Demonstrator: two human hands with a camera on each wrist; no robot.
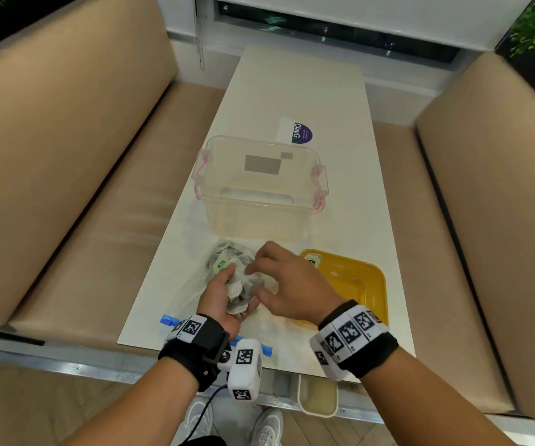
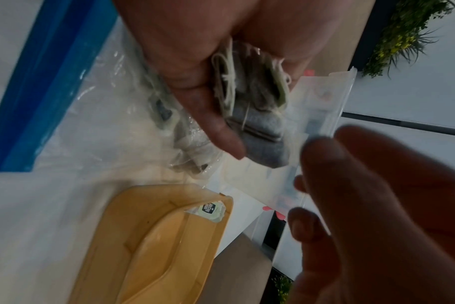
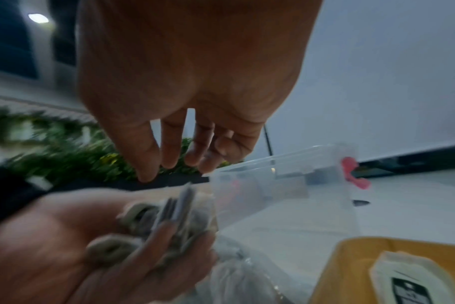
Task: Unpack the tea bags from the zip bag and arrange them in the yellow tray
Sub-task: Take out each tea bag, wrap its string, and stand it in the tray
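Nearest the table's edge, the left hand [image 1: 227, 304] lies palm up with its fingers curled round a bunch of tea bags [image 1: 240, 289], the thumb [image 2: 216, 125] pressing across them and the grey pouches poking out past the fingertips. Just above that bunch hangs the right hand [image 1: 287, 284], palm down, its fingers [image 3: 169, 148] loosely apart and pointing at the bags; they grip nothing, and whether they touch the top bag I cannot tell. Under both hands lies the clear zip bag [image 1: 195, 284] with its blue seal, more tea bags inside. Just to the right is the yellow tray [image 1: 366, 284], one tagged tea bag [image 2: 212, 210] in its far corner. Beyond stands a clear plastic box [image 1: 259, 185] with pink clips.
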